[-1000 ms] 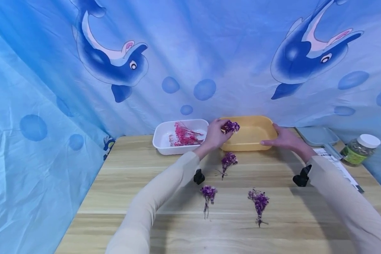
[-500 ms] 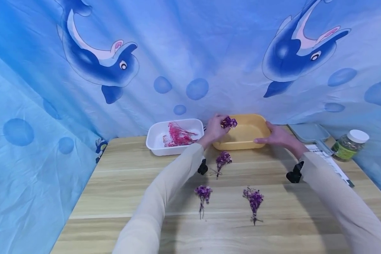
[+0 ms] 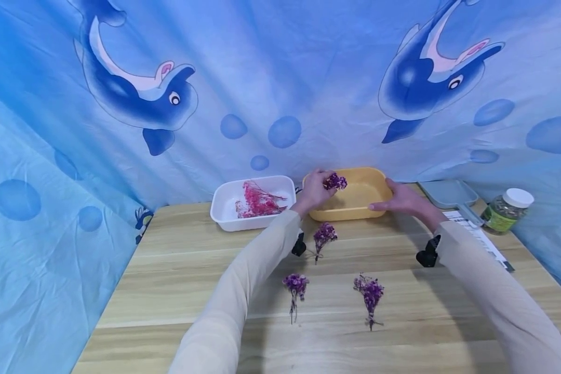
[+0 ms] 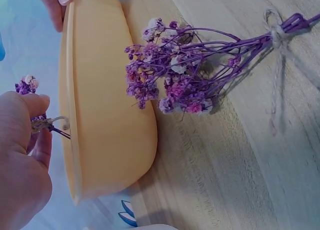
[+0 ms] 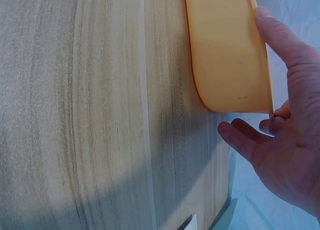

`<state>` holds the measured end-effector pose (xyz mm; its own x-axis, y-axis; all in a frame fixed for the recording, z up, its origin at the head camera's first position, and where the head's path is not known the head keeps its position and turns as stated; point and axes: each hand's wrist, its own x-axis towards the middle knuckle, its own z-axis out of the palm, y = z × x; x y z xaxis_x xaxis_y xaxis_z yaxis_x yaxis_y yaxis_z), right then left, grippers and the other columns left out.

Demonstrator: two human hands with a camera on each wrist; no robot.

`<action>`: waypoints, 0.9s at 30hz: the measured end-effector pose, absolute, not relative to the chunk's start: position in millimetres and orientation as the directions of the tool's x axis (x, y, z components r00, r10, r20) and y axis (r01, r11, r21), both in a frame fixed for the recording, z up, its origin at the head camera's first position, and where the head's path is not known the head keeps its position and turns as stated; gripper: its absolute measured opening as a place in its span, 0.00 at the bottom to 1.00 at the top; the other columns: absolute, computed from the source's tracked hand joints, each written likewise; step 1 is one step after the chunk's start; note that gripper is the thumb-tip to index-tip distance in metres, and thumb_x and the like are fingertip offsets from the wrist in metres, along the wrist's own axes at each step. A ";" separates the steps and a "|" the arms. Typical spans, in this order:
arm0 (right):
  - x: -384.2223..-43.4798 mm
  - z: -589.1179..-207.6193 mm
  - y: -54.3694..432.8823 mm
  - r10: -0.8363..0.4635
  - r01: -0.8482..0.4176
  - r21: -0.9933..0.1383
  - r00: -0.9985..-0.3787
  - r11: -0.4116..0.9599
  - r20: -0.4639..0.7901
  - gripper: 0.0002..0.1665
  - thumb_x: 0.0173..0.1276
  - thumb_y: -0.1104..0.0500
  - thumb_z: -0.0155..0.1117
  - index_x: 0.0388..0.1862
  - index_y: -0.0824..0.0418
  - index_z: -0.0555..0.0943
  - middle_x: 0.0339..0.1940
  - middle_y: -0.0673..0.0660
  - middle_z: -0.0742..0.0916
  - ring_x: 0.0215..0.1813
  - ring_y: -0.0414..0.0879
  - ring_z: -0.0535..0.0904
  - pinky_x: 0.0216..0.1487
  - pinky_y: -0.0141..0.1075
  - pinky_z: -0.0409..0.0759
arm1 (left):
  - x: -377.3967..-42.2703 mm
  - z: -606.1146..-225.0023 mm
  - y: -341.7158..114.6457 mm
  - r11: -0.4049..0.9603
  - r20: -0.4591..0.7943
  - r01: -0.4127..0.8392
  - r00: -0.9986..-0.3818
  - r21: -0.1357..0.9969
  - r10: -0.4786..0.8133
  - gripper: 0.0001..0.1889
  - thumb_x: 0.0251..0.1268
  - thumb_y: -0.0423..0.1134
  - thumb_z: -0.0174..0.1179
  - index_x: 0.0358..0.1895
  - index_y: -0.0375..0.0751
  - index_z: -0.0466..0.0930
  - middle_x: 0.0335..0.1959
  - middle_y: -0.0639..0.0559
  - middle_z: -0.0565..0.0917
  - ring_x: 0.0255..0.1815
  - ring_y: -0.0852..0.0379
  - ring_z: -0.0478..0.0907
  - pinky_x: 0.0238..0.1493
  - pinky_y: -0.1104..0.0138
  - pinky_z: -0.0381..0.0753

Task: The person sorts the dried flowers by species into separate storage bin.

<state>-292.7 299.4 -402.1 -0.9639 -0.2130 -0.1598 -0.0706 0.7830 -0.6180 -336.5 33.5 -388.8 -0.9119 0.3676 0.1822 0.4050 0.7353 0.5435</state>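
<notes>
In the head view my left hand (image 3: 314,191) pinches a small bunch of purple dried flowers (image 3: 335,181) over the left end of a yellow plastic basin (image 3: 350,214). In the left wrist view, twine (image 4: 46,123) ties its stems, which poke out beside the basin's rim. My right hand (image 3: 404,200) grips the basin's right end, thumb on the front rim and other fingers around the corner. Three more purple bunches lie on the wooden table: one (image 3: 324,234) just in front of the basin, one (image 3: 296,284) nearer at left, one (image 3: 370,295) nearer at right.
Left of the yellow basin stands a white basin (image 3: 243,224) holding pink dried flowers (image 3: 259,201). At the right are a flat grey-blue thing with a handle (image 3: 449,194), a printed sheet (image 3: 483,240) and a white-lidded jar (image 3: 506,212). A dolphin-print curtain (image 3: 262,78) hangs behind the table.
The head view has shifted, so everything sits a little further left in it. Both hands keep their places at the yellow basin, the left still holding the purple bunch.
</notes>
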 end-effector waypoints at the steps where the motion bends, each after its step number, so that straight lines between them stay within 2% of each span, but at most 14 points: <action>1: -293.0 -402.1 299.2 -0.212 -0.069 -0.619 -0.964 0.782 -0.160 0.77 0.57 0.31 0.71 0.78 0.75 0.35 0.75 0.82 0.54 0.73 0.76 0.54 0.72 0.62 0.54 | -336.3 -388.4 33.7 0.734 0.179 0.407 -0.911 0.544 0.372 0.33 0.63 0.37 0.70 0.71 0.43 0.72 0.70 0.41 0.69 0.67 0.44 0.70 0.68 0.61 0.69; 6: -293.1 -402.0 298.9 -0.207 -0.063 -0.620 -0.965 0.782 -0.163 0.77 0.57 0.30 0.71 0.78 0.74 0.36 0.75 0.81 0.54 0.73 0.75 0.54 0.73 0.62 0.54 | -336.6 -388.4 34.7 0.727 0.189 0.423 -0.904 0.541 0.385 0.33 0.63 0.37 0.70 0.71 0.43 0.72 0.70 0.41 0.70 0.66 0.46 0.71 0.68 0.62 0.70; 13: -292.7 -402.0 299.7 -0.214 -0.068 -0.622 -0.963 0.780 -0.163 0.76 0.59 0.31 0.70 0.78 0.75 0.35 0.75 0.81 0.53 0.74 0.75 0.53 0.73 0.62 0.54 | -335.8 -387.8 35.0 0.693 0.216 0.469 -0.879 0.548 0.425 0.29 0.66 0.36 0.68 0.71 0.42 0.73 0.68 0.45 0.72 0.56 0.53 0.79 0.52 0.69 0.80; 18: -292.3 -403.1 299.7 -0.216 -0.065 -0.633 -0.963 0.772 -0.164 0.77 0.58 0.31 0.71 0.78 0.75 0.35 0.75 0.81 0.52 0.73 0.76 0.53 0.73 0.63 0.53 | -331.7 -386.0 32.6 0.652 0.225 0.461 -0.881 0.602 0.415 0.28 0.68 0.36 0.65 0.70 0.40 0.72 0.68 0.45 0.73 0.57 0.52 0.79 0.51 0.69 0.81; 22: -292.8 -404.0 300.4 -0.221 -0.075 -0.635 -0.963 0.769 -0.154 0.76 0.58 0.32 0.71 0.78 0.76 0.36 0.75 0.82 0.54 0.73 0.75 0.54 0.73 0.62 0.54 | -322.3 -386.6 24.7 0.600 0.278 0.472 -0.877 0.645 0.391 0.27 0.67 0.35 0.66 0.68 0.35 0.74 0.60 0.42 0.80 0.52 0.49 0.82 0.49 0.70 0.82; 27: -293.8 -403.5 302.5 -0.223 -0.085 -0.616 -0.963 0.784 -0.151 0.77 0.57 0.30 0.71 0.77 0.76 0.36 0.74 0.83 0.55 0.72 0.76 0.56 0.72 0.62 0.56 | -288.1 -385.1 7.0 0.545 0.255 0.413 -0.904 0.730 0.343 0.26 0.65 0.37 0.68 0.65 0.33 0.76 0.48 0.41 0.86 0.43 0.50 0.85 0.39 0.72 0.84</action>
